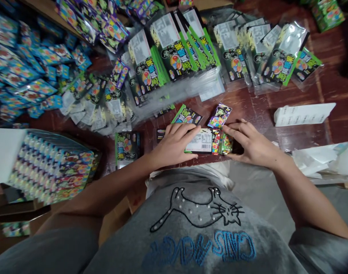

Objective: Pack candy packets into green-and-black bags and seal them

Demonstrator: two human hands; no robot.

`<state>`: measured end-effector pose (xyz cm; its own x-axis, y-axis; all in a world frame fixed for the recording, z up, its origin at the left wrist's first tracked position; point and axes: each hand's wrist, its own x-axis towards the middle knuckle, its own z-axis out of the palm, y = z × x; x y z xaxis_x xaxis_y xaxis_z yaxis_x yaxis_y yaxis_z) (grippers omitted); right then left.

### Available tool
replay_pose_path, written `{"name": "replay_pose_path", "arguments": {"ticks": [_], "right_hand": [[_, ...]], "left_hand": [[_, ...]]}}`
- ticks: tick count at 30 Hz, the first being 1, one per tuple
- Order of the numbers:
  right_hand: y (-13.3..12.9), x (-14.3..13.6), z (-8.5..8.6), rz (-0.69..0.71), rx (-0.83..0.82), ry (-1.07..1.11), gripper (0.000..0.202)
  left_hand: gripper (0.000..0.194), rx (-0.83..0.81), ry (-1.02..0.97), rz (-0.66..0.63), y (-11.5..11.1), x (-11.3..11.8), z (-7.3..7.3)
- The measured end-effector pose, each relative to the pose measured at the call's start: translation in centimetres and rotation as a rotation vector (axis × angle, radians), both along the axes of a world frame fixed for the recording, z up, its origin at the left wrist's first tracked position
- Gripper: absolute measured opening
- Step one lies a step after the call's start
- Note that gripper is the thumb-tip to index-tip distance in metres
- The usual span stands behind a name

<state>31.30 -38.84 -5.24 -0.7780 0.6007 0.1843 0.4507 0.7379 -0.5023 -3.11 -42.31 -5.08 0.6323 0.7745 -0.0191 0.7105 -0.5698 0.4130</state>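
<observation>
My left hand (174, 146) lies over a flat card with a white barcode label (201, 141), fingers curled on its left edge. My right hand (249, 144) grips small colourful packets (223, 142) at the card's right end, pressing them against it. Just beyond my hands lie a green-edged packet (187, 116) and a purple packet (219, 115) on the dark red table (248, 106).
Clear bags of green-and-black packets (174, 53) are stacked at the back. Blue packets (22, 72) pile up at the left. A box of upright packets (51, 167) stands at the near left. A white paper strip (302, 114) and white sheets (325, 160) lie at the right.
</observation>
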Motion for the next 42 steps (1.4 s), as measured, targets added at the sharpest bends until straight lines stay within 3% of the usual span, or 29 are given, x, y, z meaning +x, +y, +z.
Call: {"name": "replay_pose_path", "arguments": {"ticks": [5, 11, 14, 18, 23, 26, 32, 38, 42], "right_hand": [[-0.1, -1.5, -0.1, 0.051, 0.019, -0.022, 0.093], [-1.4, -1.0, 0.5, -0.110, 0.118, -0.026, 0.093], [-1.9, -1.2, 0.6, -0.057, 0.059, -0.027, 0.095], [-2.5, -1.4, -0.1, 0.009, -0.007, 0.012, 0.078], [-3.7, -0.7, -1.3, -0.126, 0.057, -0.050, 0.059], [-3.9, -0.9, -1.8, -0.162, 0.029, -0.012, 0.062], [-3.1, -0.7, -1.5, -0.103, 0.041, 0.080, 0.073], [-3.5, -1.2, -1.1, -0.339, 0.108, 0.085, 0.079], [-4.0, -1.8, -1.0, -0.366, 0.057, 0.151, 0.080]], "left_hand": [[0.101, 0.008, -0.018, -0.012, -0.2, 0.0, -0.1], [0.099, 0.021, -0.052, 0.021, -0.8, 0.1, 0.5], [0.097, -0.019, -0.039, 0.002, -0.9, 0.6, 0.7], [0.096, -0.083, -0.004, -0.027, -0.6, 0.7, 0.5], [0.091, -0.070, -0.007, -0.028, -0.5, 0.3, 0.0], [0.087, -0.049, -0.016, -0.033, -0.5, 0.2, 0.0], [0.087, -0.081, -0.021, -0.081, 0.1, 0.0, 0.7], [0.089, 0.012, -0.016, 0.025, -0.9, 1.0, 1.3], [0.093, 0.043, -0.013, 0.121, -1.3, 1.3, 1.7]]}}
